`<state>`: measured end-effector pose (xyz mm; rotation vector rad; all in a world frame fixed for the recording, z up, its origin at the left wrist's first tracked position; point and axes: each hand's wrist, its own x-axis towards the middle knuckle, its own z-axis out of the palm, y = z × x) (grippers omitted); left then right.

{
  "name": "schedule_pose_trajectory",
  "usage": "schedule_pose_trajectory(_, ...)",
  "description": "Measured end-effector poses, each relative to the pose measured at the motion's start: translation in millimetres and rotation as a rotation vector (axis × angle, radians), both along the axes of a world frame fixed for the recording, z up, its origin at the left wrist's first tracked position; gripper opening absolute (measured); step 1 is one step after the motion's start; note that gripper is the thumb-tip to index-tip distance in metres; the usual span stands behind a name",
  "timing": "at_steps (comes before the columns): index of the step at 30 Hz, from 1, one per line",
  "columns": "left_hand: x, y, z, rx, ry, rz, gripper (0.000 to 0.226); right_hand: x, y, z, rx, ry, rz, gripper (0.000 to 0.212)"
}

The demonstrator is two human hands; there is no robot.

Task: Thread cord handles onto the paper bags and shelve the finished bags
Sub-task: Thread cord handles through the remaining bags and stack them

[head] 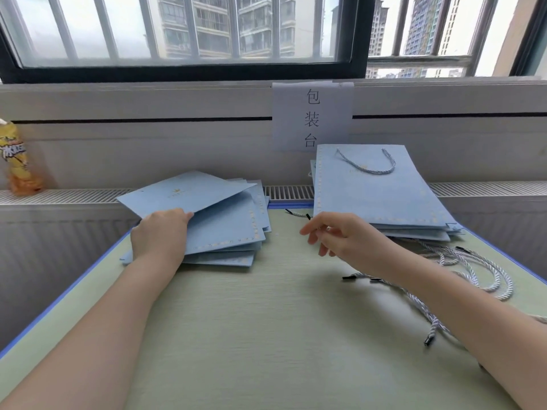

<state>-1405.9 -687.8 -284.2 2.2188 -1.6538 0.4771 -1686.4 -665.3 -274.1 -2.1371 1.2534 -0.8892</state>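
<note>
**Paper bag lifted from stack at packing table**

A flat pale-blue paper bag (183,192) is gripped at its near corner by the left hand (159,235) and tilted up off the stack of unthreaded blue bags (228,238) beneath it. The right hand (334,235) is held loose and empty, fingers relaxed, above the pale green table (266,321). Just beyond it, a finished bag with twisted cord handle (381,187) is seen atop a second pile; loose grey-white cords (473,273) are scattered behind the wrist.
</note>
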Motion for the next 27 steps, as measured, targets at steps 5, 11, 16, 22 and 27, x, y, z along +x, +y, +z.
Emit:
schedule_pose_trajectory(5,5.2,-0.6,-0.2,-0.265,0.215,-0.076,0.036,0.2,0.2,1.5,0.025,-0.066,-0.001,0.033)
schedule_pose_trajectory(11,-23.1,16.5,23.9,-0.697,0.039,-0.318,0.036,-1.0,2.4,15.4,0.396,-0.628,-0.038,0.028)
schedule_pose_trajectory(16,-49.7,35.4,34.8,-0.932,-0.036,-0.672,0.042,-13.3,-0.7,28.4,0.77,-1.183,0.028,0.064)
schedule_pose_trajectory(22,-66.3,46.1,35.8,-0.861,0.215,-1.12,0.056,-23.6,3.9,34.4,0.884,-1.362,0.132,0.038)
schedule_pose_trajectory(27,-68.6,52.4,47.1,-0.699,1.018,-1.057,0.068,-28.4,2.3,30.8,0.845,-1.116,-0.003,0.021)
